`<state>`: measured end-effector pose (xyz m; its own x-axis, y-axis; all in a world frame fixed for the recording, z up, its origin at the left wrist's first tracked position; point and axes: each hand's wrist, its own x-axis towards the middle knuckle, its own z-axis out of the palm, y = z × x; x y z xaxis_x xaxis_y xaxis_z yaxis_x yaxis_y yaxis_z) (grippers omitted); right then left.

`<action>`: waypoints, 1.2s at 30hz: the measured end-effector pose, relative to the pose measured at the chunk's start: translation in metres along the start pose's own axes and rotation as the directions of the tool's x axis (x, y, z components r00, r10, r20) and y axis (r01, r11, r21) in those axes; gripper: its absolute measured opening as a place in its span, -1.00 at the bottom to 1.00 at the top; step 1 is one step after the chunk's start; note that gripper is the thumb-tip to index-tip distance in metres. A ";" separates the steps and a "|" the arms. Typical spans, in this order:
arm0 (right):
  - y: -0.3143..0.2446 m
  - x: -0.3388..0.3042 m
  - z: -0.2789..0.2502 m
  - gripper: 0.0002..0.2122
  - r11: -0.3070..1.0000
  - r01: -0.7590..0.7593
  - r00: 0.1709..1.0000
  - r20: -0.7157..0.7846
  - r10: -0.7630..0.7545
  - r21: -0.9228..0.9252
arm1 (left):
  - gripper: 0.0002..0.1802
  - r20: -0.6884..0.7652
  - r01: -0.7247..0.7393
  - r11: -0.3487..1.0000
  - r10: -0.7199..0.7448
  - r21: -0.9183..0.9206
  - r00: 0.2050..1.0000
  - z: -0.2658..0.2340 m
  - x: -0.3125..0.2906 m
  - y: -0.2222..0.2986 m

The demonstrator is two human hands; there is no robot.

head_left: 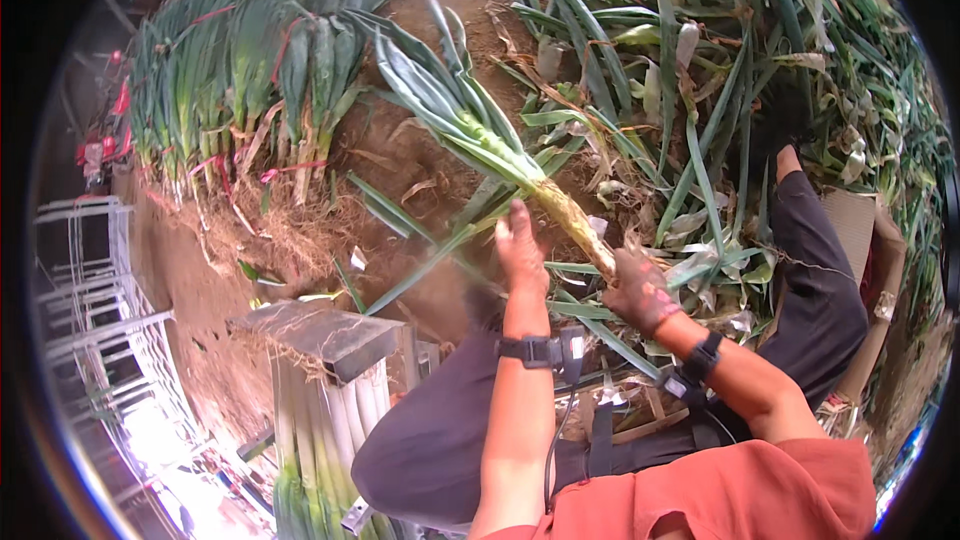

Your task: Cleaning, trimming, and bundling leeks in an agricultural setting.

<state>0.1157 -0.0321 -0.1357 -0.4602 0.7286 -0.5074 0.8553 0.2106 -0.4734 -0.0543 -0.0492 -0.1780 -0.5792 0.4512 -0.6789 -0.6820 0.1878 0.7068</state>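
Observation:
A long leek (470, 125) with blue-green leaves and a pale, dirty stalk slants from upper left down to my hands. My right hand (640, 290), dark with soil, grips the root end of the stalk. My left hand (520, 245) rests on a loose outer leaf (430, 265) that hangs down and left from the stalk. Each wrist carries a black band. I sit with my legs in dark trousers (820, 280) stretched out over the leaf litter.
Bundled leeks (250, 70) tied with pink bands stand on the earth at upper left. Cut leaves (680, 70) heap up at the upper right. A box of trimmed white leeks (330, 400) stands at lower left, next to white wire crates (110, 310).

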 end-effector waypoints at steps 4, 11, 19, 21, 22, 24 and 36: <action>-0.016 -0.068 -0.023 -0.67 0.993 0.121 0.982 -0.144 -0.119 0.003 | -0.34 0.003 -0.174 0.975 0.175 0.142 0.985 0.012 0.015 -0.004; 0.014 -0.068 -0.037 -0.55 0.955 0.241 0.902 -0.404 -0.154 0.174 | -0.82 -0.180 0.407 0.902 -0.428 -0.143 0.885 0.008 -0.028 -0.068; -0.027 -0.083 -0.104 -0.39 0.803 0.058 0.998 -0.016 -0.061 0.593 | -0.55 0.194 0.149 0.657 -0.420 0.739 0.887 -0.037 -0.065 -0.147; 0.000 -0.094 -0.072 -0.43 0.849 0.145 0.984 -0.160 -0.072 0.508 | -0.45 0.158 0.327 0.917 -0.367 0.230 0.917 -0.027 -0.037 -0.086; 0.001 -0.105 -0.071 -0.43 0.872 0.059 0.994 -0.106 -0.008 0.486 | -0.40 0.105 0.329 0.944 -0.326 -0.007 0.939 -0.013 -0.037 -0.046; 0.006 -0.123 -0.056 -0.42 0.890 0.127 0.986 -0.156 -0.063 0.438 | -0.47 0.185 0.268 0.959 -0.248 -0.094 0.951 0.001 -0.035 -0.007; 0.020 -0.134 -0.036 -0.42 0.891 0.138 0.985 -0.158 -0.076 0.433 | -0.74 0.110 0.290 0.931 -0.272 -0.219 0.956 0.015 0.002 -0.027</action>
<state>0.2029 -0.1026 -0.0510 -0.4805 0.8042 -0.3499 0.5955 0.0063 -0.8034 -0.0299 -0.0405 -0.1953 -0.3192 0.4760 -0.8195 -0.9013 0.1147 0.4177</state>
